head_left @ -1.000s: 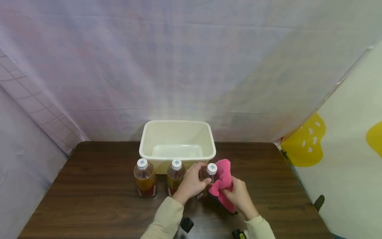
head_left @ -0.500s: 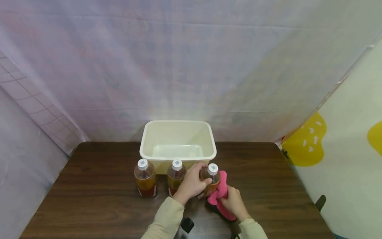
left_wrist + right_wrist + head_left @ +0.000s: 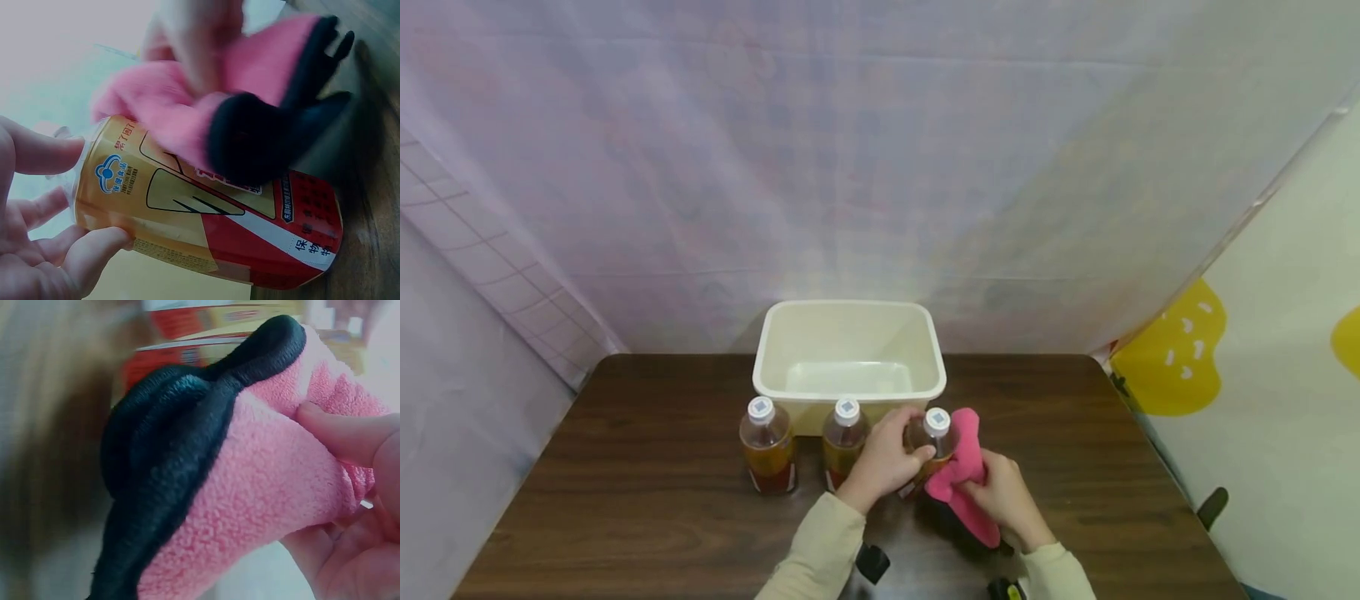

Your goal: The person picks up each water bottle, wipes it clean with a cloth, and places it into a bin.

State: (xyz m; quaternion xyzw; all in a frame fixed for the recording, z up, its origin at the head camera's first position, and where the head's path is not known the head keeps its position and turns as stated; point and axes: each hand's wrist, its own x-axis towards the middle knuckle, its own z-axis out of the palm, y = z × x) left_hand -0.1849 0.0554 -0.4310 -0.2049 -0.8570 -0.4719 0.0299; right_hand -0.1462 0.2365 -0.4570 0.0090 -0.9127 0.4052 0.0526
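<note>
My left hand [image 3: 883,462] grips a plastic drink bottle [image 3: 942,447] around its upper part, thumb toward the near side. A white cap tops this bottle; its gold and red label [image 3: 181,194] fills the left wrist view. My right hand [image 3: 1009,500] pinches a folded pink cloth [image 3: 964,471] with a dark underside. The cloth overlaps the label in the left wrist view, blurred there. In the right wrist view, thumb and fingers squeeze the fuzzy pink cloth [image 3: 269,469], its dark edge folded toward the bottle.
Two similar capped bottles stand to the left, the far-left bottle [image 3: 769,450] and the middle bottle [image 3: 841,454], partly behind my left hand. Behind them a cream-coloured bin [image 3: 850,397] sits at the back of the dark wooden table [image 3: 625,500]. A light curtain hangs behind.
My right hand moved the cloth down and toward the bottle's lower side, then back up and right beside it. My left hand has kept its grip on the bottle.
</note>
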